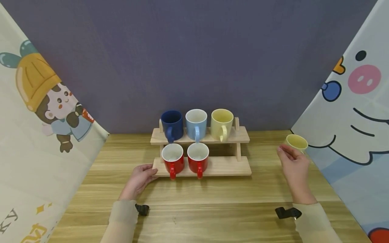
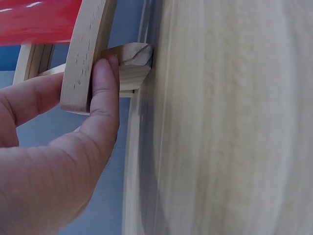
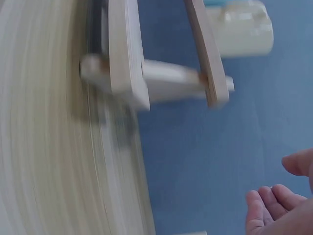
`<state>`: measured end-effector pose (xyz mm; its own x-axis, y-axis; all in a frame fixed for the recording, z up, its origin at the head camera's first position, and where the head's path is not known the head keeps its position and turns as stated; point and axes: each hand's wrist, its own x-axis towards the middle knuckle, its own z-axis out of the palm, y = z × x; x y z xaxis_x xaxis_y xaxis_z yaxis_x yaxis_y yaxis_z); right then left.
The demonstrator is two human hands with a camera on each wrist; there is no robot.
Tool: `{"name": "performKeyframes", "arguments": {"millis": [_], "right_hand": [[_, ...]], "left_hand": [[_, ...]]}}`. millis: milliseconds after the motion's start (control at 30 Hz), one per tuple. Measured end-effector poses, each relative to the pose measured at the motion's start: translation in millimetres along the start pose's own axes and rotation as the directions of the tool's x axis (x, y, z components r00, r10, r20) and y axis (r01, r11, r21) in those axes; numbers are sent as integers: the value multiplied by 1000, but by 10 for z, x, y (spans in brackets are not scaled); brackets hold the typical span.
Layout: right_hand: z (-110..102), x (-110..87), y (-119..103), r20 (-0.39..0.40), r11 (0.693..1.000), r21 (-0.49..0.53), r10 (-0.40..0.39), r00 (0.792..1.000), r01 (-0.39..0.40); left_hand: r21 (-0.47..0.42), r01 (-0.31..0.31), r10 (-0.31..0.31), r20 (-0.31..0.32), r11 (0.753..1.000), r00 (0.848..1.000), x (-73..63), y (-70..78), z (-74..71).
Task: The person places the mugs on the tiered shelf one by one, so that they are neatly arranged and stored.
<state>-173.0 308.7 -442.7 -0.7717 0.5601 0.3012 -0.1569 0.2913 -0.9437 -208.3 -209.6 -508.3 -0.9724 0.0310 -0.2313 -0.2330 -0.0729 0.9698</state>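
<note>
A two-tier wooden display rack [image 1: 228,166] stands at the back of the table. My left hand [image 1: 140,179] pinches the left end of its lower board, thumb and finger on opposite faces in the left wrist view. Two red mugs [image 1: 173,158] sit on that board. On the upper tier are a dark blue mug [image 1: 172,125], a light blue mug [image 1: 194,126] and a pale yellow mug [image 1: 220,125]. Another yellow mug [image 1: 297,142] is at the far right, partly hidden behind my right hand [image 1: 295,168]. In the right wrist view that hand's thumb and fingers are apart with nothing between them.
The wood-grain table [image 1: 212,216] spreads out in front of the rack. A dark grey-blue panel [image 1: 194,60] rises behind it. Printed cartoon panels flank both sides, the right panel [image 1: 349,141] close to the lone yellow mug.
</note>
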Motion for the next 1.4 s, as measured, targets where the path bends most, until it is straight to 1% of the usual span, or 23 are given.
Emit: {"name": "performKeyframes", "arguments": {"millis": [100, 267, 367, 500, 567, 633, 733, 800, 833, 900, 967, 1100, 1200, 1300, 1400], "right_hand": [[-145, 106, 43, -32, 998, -3, 61, 998, -61], [-366, 289, 108, -63, 988, -23, 153, 986, -154], [-493, 406, 178, -69, 975, -82, 199, 978, -205], [-649, 542, 304, -50, 947, -214, 233, 971, -238], [-720, 587, 382, -30, 929, -284, 237, 971, -236], [-788, 615, 462, -7, 909, -338, 258, 966, -245], [-867, 628, 562, 67, 876, -422, 287, 956, -234], [-900, 641, 616, 119, 860, -464, 299, 947, -213], [-909, 650, 637, 140, 856, -476, 300, 944, -201], [-920, 679, 673, 169, 851, -493, 298, 939, -182], [-922, 718, 708, 176, 846, -505, 298, 938, -174], [-928, 787, 763, 208, 835, -527, 310, 928, -161], [-931, 824, 798, 238, 840, -522, 313, 919, -150], [-936, 853, 844, 262, 850, -508, 304, 916, -137], [-941, 880, 899, 280, 855, -505, 293, 914, -119]], "left_hand": [[-1, -1, 1, -4, 1000, 1000, -3, 2, 7], [-2, 0, 0, -7, 1000, 1000, -7, 5, 17], [1, 4, -4, -12, 1000, 1000, 1, 3, 17], [12, 3, -3, -15, 1000, 1000, 15, -1, 16], [17, 4, -3, -17, 1000, 1000, 16, -1, 19], [21, 6, -5, -17, 1000, 1000, 16, -4, 17], [23, 8, -8, -18, 1000, 1000, 12, -3, 22], [24, 7, -7, -15, 1000, 1000, 10, -3, 24], [25, 4, -4, -11, 1000, 1000, 8, -2, 25], [23, 0, 0, -12, 1000, 1000, 5, -1, 30], [26, -1, 1, -11, 1000, 1000, 4, 1, 28], [32, 2, -2, -17, 999, 1000, 9, 1, 23], [36, 4, -3, -16, 999, 1000, 12, -2, 19], [34, 7, -7, -20, 999, 1000, 12, 1, 17], [36, 9, -8, -22, 999, 1000, 3, 9, 14]]}}
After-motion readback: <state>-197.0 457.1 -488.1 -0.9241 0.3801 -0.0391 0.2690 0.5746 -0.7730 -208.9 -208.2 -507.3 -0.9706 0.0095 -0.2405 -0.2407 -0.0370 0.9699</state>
